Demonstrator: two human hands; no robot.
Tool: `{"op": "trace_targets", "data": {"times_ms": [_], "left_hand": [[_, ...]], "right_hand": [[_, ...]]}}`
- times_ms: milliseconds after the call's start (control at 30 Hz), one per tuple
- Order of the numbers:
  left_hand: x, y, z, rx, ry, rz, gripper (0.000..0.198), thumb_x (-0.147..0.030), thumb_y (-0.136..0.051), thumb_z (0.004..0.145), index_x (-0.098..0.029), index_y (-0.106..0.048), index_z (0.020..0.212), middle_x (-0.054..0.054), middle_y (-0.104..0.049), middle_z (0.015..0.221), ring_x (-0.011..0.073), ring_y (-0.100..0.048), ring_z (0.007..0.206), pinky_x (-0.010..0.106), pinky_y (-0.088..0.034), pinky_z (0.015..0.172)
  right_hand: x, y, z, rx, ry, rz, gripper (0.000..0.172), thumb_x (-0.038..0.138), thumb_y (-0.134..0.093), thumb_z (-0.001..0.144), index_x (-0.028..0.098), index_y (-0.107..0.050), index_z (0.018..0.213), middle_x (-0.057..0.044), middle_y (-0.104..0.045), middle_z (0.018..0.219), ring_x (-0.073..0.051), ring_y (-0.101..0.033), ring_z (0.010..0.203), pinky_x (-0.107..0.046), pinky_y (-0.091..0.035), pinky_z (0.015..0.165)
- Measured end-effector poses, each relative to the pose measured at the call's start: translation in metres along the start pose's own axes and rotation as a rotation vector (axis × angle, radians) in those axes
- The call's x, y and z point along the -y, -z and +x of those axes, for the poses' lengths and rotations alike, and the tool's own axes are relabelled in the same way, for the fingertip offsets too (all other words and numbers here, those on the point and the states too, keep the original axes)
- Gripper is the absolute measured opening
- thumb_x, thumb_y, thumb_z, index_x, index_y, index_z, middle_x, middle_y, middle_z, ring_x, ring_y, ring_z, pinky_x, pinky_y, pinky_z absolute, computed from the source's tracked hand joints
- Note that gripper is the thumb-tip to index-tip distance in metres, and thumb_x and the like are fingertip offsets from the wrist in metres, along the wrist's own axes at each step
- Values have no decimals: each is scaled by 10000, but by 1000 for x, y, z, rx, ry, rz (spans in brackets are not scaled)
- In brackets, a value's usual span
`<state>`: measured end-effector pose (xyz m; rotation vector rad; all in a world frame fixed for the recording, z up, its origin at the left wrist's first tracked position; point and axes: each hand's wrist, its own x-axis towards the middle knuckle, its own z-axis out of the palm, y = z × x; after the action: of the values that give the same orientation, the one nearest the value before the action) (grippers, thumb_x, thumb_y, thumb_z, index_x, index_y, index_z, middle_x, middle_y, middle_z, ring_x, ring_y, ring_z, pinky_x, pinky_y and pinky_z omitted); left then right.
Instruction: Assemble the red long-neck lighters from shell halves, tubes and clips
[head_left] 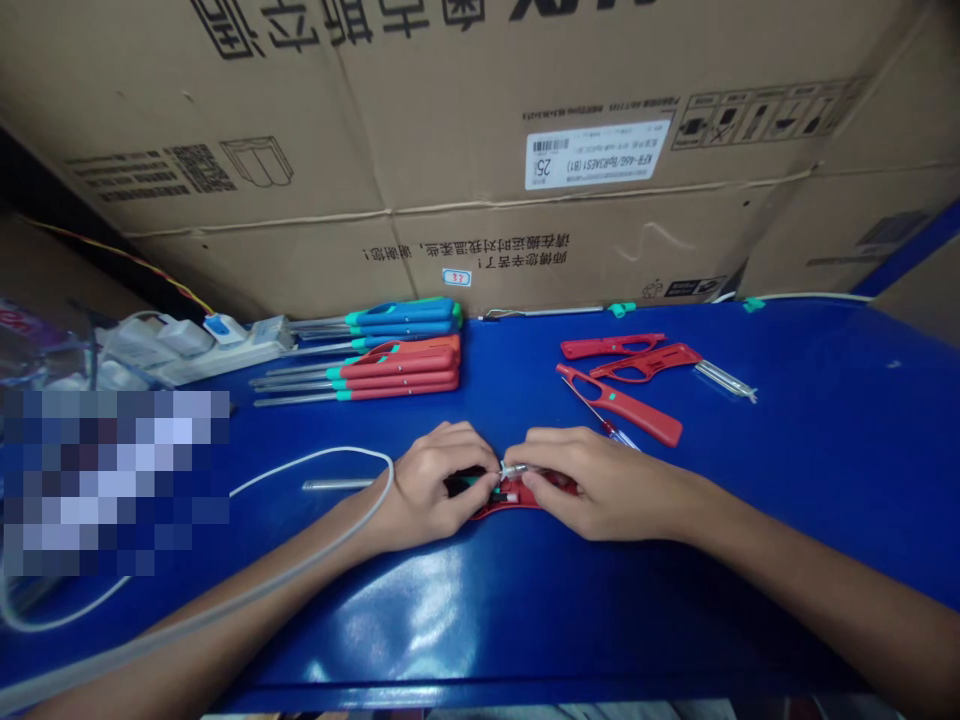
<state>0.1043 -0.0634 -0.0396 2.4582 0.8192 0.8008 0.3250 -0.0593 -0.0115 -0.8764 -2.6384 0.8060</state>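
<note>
A red lighter shell (517,497), open with its inner parts showing, lies on the blue table between my hands. Its metal tube (337,485) sticks out to the left, past my left wrist. My left hand (442,480) is closed over the tube end, thumb and forefinger pinched beside a green piece; the fingertips hide what exactly they grip. My right hand (577,480) pinches a small clear-and-metal cylinder (516,470) just above the shell. That cylinder's whitish end reaches the left fingertips. Part of the shell is covered by my right fingers.
Finished-looking long lighters, red (405,380) and blue (409,322), are stacked at the back left. Loose red shells (637,408), a screwdriver (611,428) and metal tubes (724,380) lie back right. A white cable (315,455) loops across my left arm. Behind stands a cardboard box (465,180); a power strip (225,355) lies left.
</note>
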Motion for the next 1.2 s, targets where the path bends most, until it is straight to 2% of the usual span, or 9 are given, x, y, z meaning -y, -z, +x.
{"op": "trace_targets", "data": {"times_ms": [500, 767, 967, 1200], "left_hand": [[-4, 2, 2, 9, -17, -1, 153, -130, -515, 879, -147, -662, 844, 78, -687, 790, 176, -595, 765, 313, -494, 733], [-4, 2, 3, -18, -16, -7, 126, -121, -536, 849, -147, -656, 822, 77, -698, 801, 171, -608, 758, 310, -505, 735], [-4, 3, 3, -40, -12, 31, 120, -139, -539, 835, -156, -657, 836, 74, -700, 820, 167, -610, 751, 310, -510, 733], [-1, 2, 2, -30, -30, 31, 128, -127, -536, 857, -151, -660, 842, 75, -701, 829, 174, -604, 775, 322, -489, 742]], "right_hand": [[1, -2, 1, 18, 23, -76, 160, 164, -420, 935, 171, -548, 840, 1, -495, 771, -117, -473, 689, -255, -350, 635], [1, 2, 1, 22, 6, -17, 168, 166, -420, 937, 176, -555, 838, 2, -505, 783, -113, -487, 697, -249, -361, 646], [0, 6, 0, 19, -9, 21, 188, 169, -428, 938, 175, -615, 922, -19, -561, 836, -131, -529, 758, -267, -381, 686], [0, 6, 1, 14, -6, 10, 202, 170, -410, 946, 175, -602, 882, -12, -550, 812, -122, -519, 735, -255, -370, 668]]}}
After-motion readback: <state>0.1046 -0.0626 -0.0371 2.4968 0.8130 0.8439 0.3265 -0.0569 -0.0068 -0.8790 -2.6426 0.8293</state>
